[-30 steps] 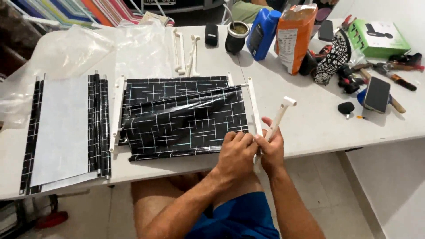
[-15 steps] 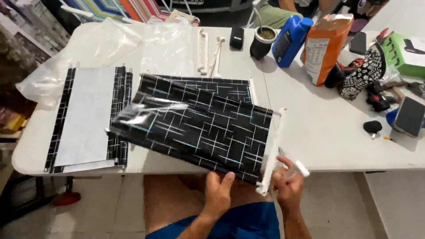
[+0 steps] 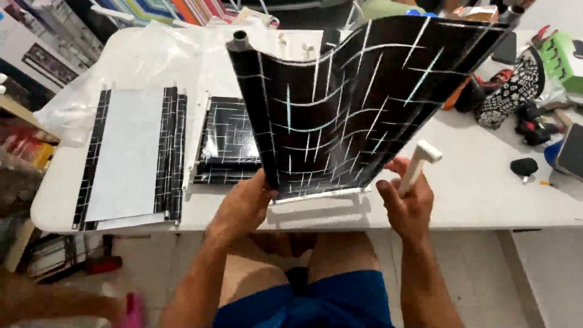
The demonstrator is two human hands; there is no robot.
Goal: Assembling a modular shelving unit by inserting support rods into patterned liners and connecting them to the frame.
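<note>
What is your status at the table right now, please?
Left hand grips black patterned sheet, held upright over table. Right hand holds white rod. More sheets flat behind; nothing blocking.

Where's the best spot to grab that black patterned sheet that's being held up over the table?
Probably by the stiff edges. The black patterned sheet stands upright and bows in the middle, so the flat part would buckle. Come from the left for the tube along its side, as the left hand does, or from below for the white bottom strip.

Folded panel (image 3: 228, 143) lies on table (image 3: 473, 182), behind raised sheet (image 3: 346, 109).
</note>
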